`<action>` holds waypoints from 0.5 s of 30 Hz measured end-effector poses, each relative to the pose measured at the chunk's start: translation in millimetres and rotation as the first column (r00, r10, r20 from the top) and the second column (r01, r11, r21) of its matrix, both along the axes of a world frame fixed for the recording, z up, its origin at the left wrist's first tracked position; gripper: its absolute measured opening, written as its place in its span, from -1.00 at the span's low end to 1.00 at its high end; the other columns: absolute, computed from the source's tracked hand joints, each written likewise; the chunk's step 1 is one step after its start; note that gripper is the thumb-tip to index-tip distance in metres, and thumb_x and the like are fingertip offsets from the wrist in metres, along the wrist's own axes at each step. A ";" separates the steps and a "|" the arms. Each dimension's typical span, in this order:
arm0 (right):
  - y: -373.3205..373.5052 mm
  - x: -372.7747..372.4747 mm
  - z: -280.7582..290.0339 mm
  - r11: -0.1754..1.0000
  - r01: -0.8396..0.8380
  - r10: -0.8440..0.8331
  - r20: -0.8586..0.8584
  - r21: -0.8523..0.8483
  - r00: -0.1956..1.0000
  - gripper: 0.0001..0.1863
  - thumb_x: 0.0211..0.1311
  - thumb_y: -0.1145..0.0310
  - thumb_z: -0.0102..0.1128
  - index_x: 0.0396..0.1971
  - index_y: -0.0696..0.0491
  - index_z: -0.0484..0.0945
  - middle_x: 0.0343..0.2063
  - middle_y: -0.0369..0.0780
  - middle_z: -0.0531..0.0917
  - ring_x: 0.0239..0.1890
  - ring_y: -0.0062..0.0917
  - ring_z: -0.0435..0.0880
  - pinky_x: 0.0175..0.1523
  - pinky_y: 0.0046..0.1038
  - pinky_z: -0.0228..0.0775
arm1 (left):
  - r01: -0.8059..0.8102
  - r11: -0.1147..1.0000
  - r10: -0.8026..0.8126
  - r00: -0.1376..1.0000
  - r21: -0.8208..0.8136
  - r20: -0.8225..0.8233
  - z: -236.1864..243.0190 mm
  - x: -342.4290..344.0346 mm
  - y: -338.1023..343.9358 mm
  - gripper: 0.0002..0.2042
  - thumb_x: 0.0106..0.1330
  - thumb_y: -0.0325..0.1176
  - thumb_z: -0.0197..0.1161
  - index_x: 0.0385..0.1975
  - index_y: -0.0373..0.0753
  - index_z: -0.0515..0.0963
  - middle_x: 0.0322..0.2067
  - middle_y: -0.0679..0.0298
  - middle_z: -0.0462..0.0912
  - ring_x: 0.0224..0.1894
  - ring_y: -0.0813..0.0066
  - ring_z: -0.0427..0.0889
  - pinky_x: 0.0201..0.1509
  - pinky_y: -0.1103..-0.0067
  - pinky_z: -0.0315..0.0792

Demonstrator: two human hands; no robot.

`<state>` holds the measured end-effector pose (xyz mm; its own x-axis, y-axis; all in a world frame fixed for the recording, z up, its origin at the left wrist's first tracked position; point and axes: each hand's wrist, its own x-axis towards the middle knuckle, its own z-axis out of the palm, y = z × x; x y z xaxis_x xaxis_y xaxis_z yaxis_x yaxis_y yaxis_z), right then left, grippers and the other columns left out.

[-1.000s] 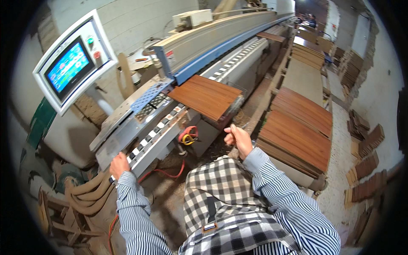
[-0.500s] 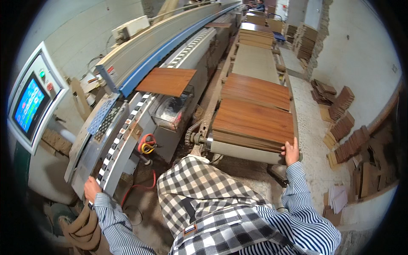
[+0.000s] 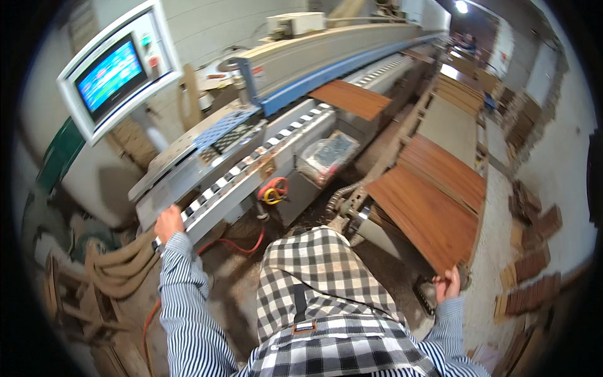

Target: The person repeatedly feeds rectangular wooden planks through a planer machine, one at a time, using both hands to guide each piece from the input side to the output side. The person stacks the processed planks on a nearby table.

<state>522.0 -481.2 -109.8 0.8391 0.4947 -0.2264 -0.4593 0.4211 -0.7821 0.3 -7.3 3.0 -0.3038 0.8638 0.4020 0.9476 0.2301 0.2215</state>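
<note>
My right hand [image 3: 447,284] pinches the near corner of a reddish-brown wood-grain panel [image 3: 427,217]. That panel lies skewed over the near end of the conveyor [image 3: 391,230], its corner sticking out past the end. Behind it sits another wood-grain panel [image 3: 449,164]. My left hand [image 3: 169,223] is closed at the near end of the long machine's feed rail [image 3: 207,215], knuckles up; its fingertips are hidden. Farther along the machine, one more wood-grain panel [image 3: 352,98] rests on the black-and-white track and juts out over the side.
A control screen [image 3: 110,78] stands at left beside the machine. Red and yellow hose loops [image 3: 273,190] hang from its side, with a red hose [image 3: 242,250] on the floor. Several board stacks [image 3: 531,292] stand on the right-hand floor. A person [image 3: 468,43] is far back.
My view has swung left. The near panel has turned askew and its corner has come toward me in my right hand. My left hand remains at the rail's end.
</note>
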 end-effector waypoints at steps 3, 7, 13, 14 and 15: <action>15.0 -26.9 3.9 0.986 -0.124 0.101 -0.195 -0.110 0.976 -0.58 0.01 0.27 0.17 -0.09 0.00 0.35 -0.34 -0.31 0.52 -0.58 -0.51 0.45 -0.47 -0.43 0.38 | -0.016 1.000 0.016 1.000 0.024 0.006 -2.5 7.5 7.8 -0.54 0.23 -0.08 -0.16 -0.54 -0.29 0.62 -0.49 -0.03 0.59 -0.38 0.01 0.59 -0.24 0.22 0.43; 39.6 -45.2 -3.6 0.956 -0.231 0.228 -0.038 -0.180 0.973 -0.46 -0.05 0.33 0.20 -0.01 0.07 0.28 -0.29 -0.24 0.51 -0.41 -0.46 0.51 -0.43 -0.38 0.45 | 0.000 1.000 0.000 1.000 0.009 0.016 10.7 13.3 -5.2 -0.55 0.23 -0.09 -0.12 -0.54 -0.32 0.61 -0.50 -0.05 0.58 -0.40 0.02 0.59 -0.22 0.27 0.42; 86.6 -68.7 18.6 0.864 -0.503 0.503 -0.020 0.018 0.864 -0.37 -0.09 0.49 0.10 0.09 0.16 0.19 -0.12 -0.11 0.47 -0.18 -0.31 0.54 -0.31 -0.32 0.51 | -0.004 0.999 0.003 0.999 0.043 0.036 9.9 9.4 -5.7 -0.55 0.23 -0.11 -0.11 -0.57 -0.36 0.61 -0.53 -0.07 0.58 -0.43 0.02 0.59 -0.22 0.27 0.42; 103.6 -75.6 27.4 0.836 -0.547 0.548 -0.002 0.046 0.836 -0.37 -0.10 0.50 0.10 0.09 0.16 0.20 -0.10 -0.11 0.47 -0.17 -0.30 0.54 -0.26 -0.31 0.50 | 0.007 0.999 -0.009 0.999 0.045 0.034 9.7 8.3 -5.6 -0.55 0.23 -0.11 -0.11 -0.57 -0.35 0.61 -0.54 -0.06 0.58 -0.43 0.02 0.59 -0.22 0.27 0.41; 124.7 -87.5 41.8 0.805 -0.588 0.589 0.018 0.074 0.808 -0.37 -0.11 0.51 0.10 0.09 0.17 0.20 -0.09 -0.11 0.47 -0.16 -0.30 0.54 -0.21 -0.30 0.49 | 0.008 0.999 -0.010 0.999 0.046 0.033 9.3 7.7 -4.5 -0.55 0.23 -0.11 -0.11 -0.57 -0.35 0.61 -0.54 -0.06 0.58 -0.44 0.02 0.59 -0.23 0.27 0.41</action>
